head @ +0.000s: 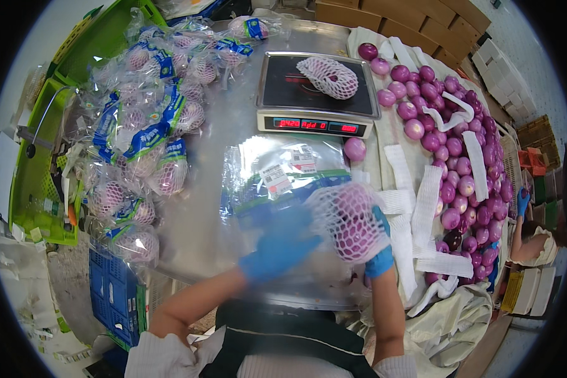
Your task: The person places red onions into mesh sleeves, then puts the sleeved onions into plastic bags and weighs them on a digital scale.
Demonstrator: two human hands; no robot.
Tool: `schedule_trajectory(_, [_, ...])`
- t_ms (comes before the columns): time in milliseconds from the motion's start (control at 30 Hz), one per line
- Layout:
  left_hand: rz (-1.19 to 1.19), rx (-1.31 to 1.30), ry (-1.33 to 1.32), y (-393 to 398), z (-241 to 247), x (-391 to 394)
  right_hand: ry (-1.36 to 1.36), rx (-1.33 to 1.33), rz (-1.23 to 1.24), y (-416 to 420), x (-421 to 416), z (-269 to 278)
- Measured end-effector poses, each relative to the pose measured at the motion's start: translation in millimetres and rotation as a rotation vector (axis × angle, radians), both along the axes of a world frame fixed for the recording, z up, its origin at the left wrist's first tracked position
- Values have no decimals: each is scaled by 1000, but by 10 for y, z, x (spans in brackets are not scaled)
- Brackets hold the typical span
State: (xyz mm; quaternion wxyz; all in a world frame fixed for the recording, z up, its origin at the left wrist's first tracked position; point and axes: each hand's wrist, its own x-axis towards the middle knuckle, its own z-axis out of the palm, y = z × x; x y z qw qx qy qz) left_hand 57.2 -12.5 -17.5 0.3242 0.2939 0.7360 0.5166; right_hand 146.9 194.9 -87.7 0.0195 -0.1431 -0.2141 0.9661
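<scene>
My right hand, in a blue glove, grips a white foam net sleeve with purple onions inside. My left hand, gloved in blue too, is blurred by motion beside the sleeve's left end; whether its fingers hold the net cannot be told. Beneath and beyond it lie clear plastic bags with blue-green print and stickers. A digital scale stands past the bags, its red display lit. On its pan rests another foam-netted bundle. One loose onion sits by the scale's front right corner.
Bagged, netted onions are piled on the metal table's left. Many loose onions and flat foam sleeves cover a cloth at right. Green crates stand left, cardboard boxes behind. Another person's gloved hand shows far right.
</scene>
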Motion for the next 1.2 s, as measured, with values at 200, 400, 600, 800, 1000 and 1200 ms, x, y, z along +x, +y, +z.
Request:
schedule_trajectory(200, [-148, -59, 479, -730, -1515, 230, 19, 149, 165, -325, -1919, 740])
schedule_trajectory(400, [-96, -158, 483, -647, -1434, 235, 9, 731, 15, -212, -3617, 473])
schedule_trajectory(600, [-175, -115, 182, -845, -1425, 29, 14, 1995, 180, -207, -3757, 743])
schedule_trajectory(800, [-394, -9, 171, -646, -1402, -54, 166, 2662, 385, 997, -3545, 835])
schedule_trajectory(1000, [-401, -229, 521, -720, -879, -109, -268, 2210, -97, 1092, -3399, 590])
schedule_trajectory(1200, [-428, -397, 705, -854, -321, -158, 128, 869, -414, 1411, -2198, 526])
